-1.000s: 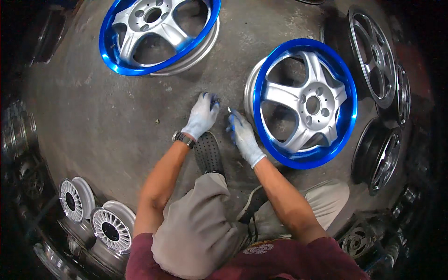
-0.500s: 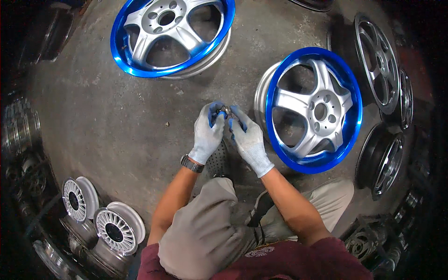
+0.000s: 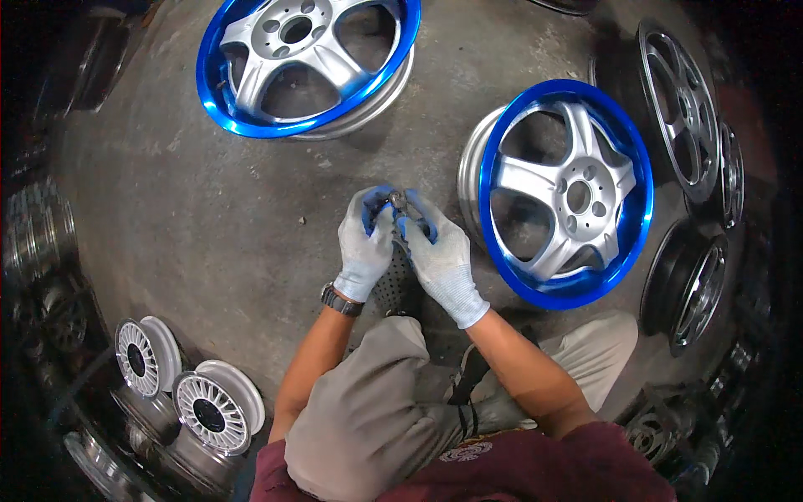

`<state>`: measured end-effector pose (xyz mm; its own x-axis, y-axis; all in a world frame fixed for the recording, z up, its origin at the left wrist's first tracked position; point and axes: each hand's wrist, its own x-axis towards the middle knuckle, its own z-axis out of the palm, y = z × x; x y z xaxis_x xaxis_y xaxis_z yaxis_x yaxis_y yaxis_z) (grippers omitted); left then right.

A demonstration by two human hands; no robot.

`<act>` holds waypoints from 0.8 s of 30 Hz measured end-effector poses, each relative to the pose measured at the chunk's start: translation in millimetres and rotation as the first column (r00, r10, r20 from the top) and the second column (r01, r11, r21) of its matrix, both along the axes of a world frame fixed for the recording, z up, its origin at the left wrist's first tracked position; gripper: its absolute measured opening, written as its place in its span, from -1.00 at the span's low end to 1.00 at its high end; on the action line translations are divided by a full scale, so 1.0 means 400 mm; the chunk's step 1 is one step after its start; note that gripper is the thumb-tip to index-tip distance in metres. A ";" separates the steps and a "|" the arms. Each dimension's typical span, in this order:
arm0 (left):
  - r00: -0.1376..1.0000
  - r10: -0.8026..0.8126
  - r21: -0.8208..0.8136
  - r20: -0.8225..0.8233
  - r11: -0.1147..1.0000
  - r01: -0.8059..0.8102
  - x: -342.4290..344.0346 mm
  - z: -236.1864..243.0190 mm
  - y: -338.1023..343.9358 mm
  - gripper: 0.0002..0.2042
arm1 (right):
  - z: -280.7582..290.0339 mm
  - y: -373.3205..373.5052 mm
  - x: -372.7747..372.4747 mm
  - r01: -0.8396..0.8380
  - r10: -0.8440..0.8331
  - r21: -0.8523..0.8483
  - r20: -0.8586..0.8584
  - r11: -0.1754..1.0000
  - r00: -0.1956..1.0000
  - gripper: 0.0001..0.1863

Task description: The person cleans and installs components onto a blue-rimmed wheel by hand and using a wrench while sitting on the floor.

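Both my hands wear pale grey gloves with blue palms and fingers, and they meet above my shoe. Between the fingertips is a small dark metal piece (image 3: 397,201), its exact kind too small to tell. My left hand (image 3: 365,238), with a watch on the wrist, is closed around its left side. My right hand (image 3: 441,251) pinches it from the right, fingers bent. Just right of my right hand, a silver five-spoke wheel rim (image 3: 527,177) with a blue lip rests tilted on the floor. A matching blue-lipped wheel rim (image 3: 326,65) lies at the far left.
Two white many-spoked wheel rims (image 3: 209,414) stand at the lower left. Along the right side, a large grey wheel rim (image 3: 682,105) and a dark wheel rim (image 3: 690,289) stand on edge. More rims fill the dark borders. My shoe (image 3: 391,284) is on the concrete floor (image 3: 209,226).
My hands have shifted slightly left and down, and the metal piece has turned a little between my fingers. The wheel rims have not moved, apart from a slight shift of the view.
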<state>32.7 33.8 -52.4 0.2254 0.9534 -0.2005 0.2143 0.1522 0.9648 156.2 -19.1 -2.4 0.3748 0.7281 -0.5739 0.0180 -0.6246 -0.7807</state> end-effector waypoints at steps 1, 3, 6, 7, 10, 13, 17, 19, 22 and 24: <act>0.999 -0.017 -0.006 -0.040 1.000 0.017 -0.001 0.007 0.003 -0.77 | 0.000 -0.003 0.001 0.011 -0.012 0.032 0.015 0.999 1.000 -0.55; 0.995 -0.059 0.016 -0.077 0.998 0.061 0.001 0.045 0.013 -0.78 | 0.001 -0.011 0.011 -0.013 0.011 0.084 0.029 0.996 1.000 -0.56; 0.987 -0.140 -0.023 -0.076 0.990 0.139 -0.006 0.073 0.026 -0.80 | -0.023 -0.026 0.029 -0.067 0.049 0.234 0.084 0.970 0.995 -0.58; 0.983 -0.180 -0.080 -0.032 0.981 0.177 -0.010 0.082 0.032 -0.81 | -0.032 -0.029 0.038 -0.097 0.057 0.328 0.129 0.940 0.990 -0.59; 0.916 -0.354 -0.313 0.190 0.862 0.398 -0.047 0.119 0.078 -0.80 | -0.042 -0.038 0.071 -0.191 0.149 0.377 0.138 0.906 0.979 -0.59; 0.885 -0.310 -0.474 0.346 0.757 0.450 -0.088 0.126 0.099 -0.75 | -0.046 -0.020 0.090 -0.337 0.298 0.418 0.157 0.844 0.941 -0.59; 0.887 -0.167 -0.615 0.430 0.666 0.423 -0.094 0.142 0.081 -0.66 | -0.036 0.005 0.091 -0.330 0.345 0.410 0.040 0.850 0.938 -0.59; 0.902 -0.039 -0.704 0.429 0.611 0.361 -0.098 0.142 0.068 -0.66 | -0.058 0.004 0.087 -0.319 0.355 0.443 0.002 0.838 0.935 -0.59; 0.878 0.069 -0.790 0.474 0.474 0.389 -0.101 0.136 0.067 -0.67 | -0.062 0.003 0.084 -0.294 0.365 0.458 -0.073 0.839 0.928 -0.59; 0.839 0.165 -0.817 0.519 0.384 0.430 -0.103 0.121 0.063 -0.64 | -0.057 0.004 0.084 -0.288 0.373 0.440 -0.119 0.850 0.920 -0.59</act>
<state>-8.4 59.0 -3.9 0.6657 0.2214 -0.7126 -0.0769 0.9702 0.2297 189.8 -17.6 -25.2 -0.0172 0.9719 -0.2349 -0.0108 -0.2351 -0.9719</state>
